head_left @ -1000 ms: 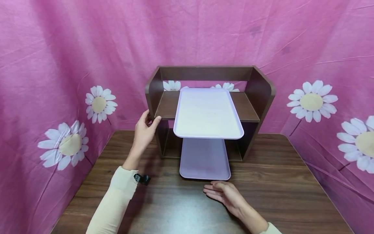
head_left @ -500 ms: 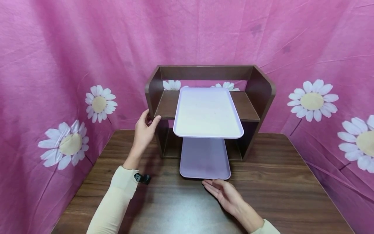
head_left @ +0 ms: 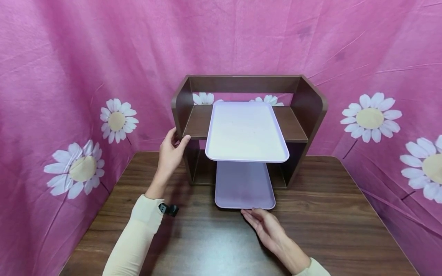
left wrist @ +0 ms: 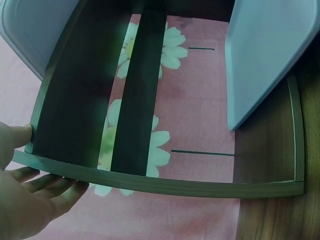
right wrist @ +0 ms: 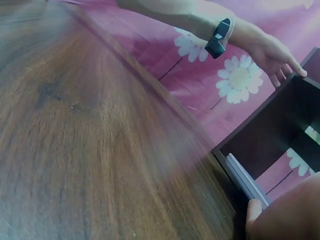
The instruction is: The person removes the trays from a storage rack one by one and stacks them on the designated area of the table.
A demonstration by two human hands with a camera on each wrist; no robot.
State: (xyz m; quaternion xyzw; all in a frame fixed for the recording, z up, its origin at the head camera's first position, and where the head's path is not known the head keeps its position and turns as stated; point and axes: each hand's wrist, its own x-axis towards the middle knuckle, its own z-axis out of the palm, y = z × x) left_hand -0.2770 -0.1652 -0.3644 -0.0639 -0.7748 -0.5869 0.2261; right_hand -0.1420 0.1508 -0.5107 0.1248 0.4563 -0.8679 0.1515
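My left hand (head_left: 170, 153) grips the left side panel of a dark brown two-tier shelf (head_left: 245, 83), thumb at its front edge and fingers along the outer face, as the left wrist view also shows. On the upper board lies a pale lilac tray (head_left: 246, 132), its front end jutting past the board. Below it a second lilac tray (head_left: 243, 188) sits in the lower tier, partly under the first and sticking out over the table. My right hand (head_left: 267, 230) touches the lower tray's front rim with nearly straight fingers, palm turned to the left.
The shelf stands toward the back of a brown wood-grain table (head_left: 207, 237). Behind and on both sides hangs a pink curtain (head_left: 138, 46) printed with large white daisies. A black strap device (head_left: 168, 209) is on my left wrist.
My right hand has come up from just in front of the lower tray to its front rim. That tray has shifted slightly to the right. The left hand keeps its hold on the shelf.
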